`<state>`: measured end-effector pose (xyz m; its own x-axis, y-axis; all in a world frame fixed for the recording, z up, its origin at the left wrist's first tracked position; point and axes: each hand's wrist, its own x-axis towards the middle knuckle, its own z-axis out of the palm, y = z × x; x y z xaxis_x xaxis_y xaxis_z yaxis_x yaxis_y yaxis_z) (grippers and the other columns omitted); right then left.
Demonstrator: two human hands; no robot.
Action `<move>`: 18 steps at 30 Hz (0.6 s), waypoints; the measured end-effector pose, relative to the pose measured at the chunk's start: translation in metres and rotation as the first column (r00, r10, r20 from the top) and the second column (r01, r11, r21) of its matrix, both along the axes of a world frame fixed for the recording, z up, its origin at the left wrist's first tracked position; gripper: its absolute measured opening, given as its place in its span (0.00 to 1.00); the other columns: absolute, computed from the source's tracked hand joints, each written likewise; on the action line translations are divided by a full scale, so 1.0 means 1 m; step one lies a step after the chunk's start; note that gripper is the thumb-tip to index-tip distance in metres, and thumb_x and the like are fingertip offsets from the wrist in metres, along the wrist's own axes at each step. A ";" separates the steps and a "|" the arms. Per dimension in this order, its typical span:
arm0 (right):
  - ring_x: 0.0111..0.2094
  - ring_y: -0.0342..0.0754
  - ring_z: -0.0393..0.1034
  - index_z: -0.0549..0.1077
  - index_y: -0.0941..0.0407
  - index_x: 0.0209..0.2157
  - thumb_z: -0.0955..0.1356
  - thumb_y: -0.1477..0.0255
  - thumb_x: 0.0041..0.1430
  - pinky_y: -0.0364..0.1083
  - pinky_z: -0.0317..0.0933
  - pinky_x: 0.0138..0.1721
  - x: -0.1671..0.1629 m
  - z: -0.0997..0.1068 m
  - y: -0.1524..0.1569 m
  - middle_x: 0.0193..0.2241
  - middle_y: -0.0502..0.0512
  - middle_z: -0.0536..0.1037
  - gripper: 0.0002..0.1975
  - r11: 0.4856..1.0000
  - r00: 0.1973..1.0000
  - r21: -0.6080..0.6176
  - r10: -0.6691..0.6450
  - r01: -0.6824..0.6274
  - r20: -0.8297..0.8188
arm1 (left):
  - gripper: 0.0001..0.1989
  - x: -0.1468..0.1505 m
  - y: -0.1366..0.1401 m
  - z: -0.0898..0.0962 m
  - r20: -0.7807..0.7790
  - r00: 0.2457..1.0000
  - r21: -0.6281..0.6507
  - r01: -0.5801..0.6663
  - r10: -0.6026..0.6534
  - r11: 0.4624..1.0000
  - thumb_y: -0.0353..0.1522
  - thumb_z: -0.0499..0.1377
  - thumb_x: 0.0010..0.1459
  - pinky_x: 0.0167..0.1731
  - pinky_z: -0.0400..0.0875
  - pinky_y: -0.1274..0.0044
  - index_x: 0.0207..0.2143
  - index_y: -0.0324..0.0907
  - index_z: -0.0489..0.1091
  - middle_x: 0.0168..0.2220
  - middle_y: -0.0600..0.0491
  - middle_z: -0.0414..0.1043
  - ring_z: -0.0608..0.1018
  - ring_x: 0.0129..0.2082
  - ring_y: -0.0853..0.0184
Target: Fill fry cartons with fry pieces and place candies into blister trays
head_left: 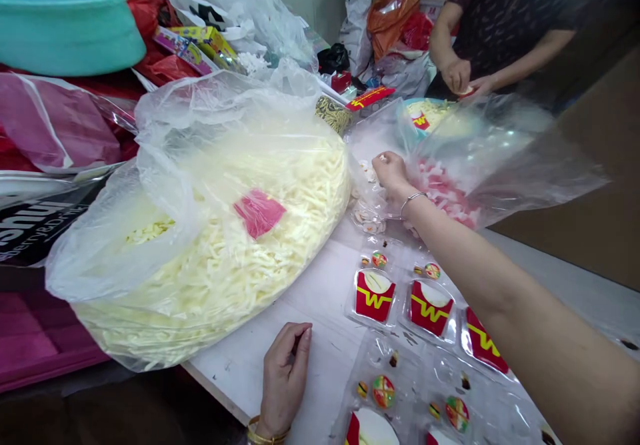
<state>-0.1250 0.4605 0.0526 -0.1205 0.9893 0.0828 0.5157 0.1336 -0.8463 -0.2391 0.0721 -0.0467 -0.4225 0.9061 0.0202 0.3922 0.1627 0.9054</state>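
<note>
My right hand (391, 170) reaches out over an open clear bag of small white pieces (369, 217), some with an orange dot. Its fingers are pinched, with a bit of white showing at the tips. Close to the table's front edge, my left hand (287, 375) is closed, thumb against forefinger, and nothing shows in it. Clear plastic blister trays (407, 338) lie to its right. Their hollows hold red toy fries cartons (375, 296) with a yellow W, small round multicoloured pieces (384, 391) and tiny burger-like pieces (363, 389). My right forearm covers part of the trays.
A large clear bag of pale yellow strips (280, 258) fills the left of the table (240, 365). Pink-and-white pieces (445, 191) lie in another bag. A turquoise basin (70, 25) stands far left. Across the table, a co-worker's hands (465, 81) work above a bowl (435, 115).
</note>
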 end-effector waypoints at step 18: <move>0.15 0.36 0.57 0.67 0.51 0.37 0.71 0.59 0.50 0.35 0.42 0.13 0.208 -0.001 -0.396 0.22 0.45 0.69 0.16 0.783 0.508 -0.586 -0.426 -0.207 -0.749 | 0.17 0.171 -0.003 0.096 0.448 0.776 0.079 0.460 -0.443 0.885 0.42 0.56 0.57 0.36 0.68 0.78 0.42 0.39 0.67 0.36 0.50 0.70 0.72 0.35 0.69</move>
<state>0.0833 0.0644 0.0515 -0.1965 0.8636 -0.4642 -0.4735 -0.4982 -0.7264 -0.0677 0.0689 0.0491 0.0799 0.9918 -0.1000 -0.0110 0.1012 0.9948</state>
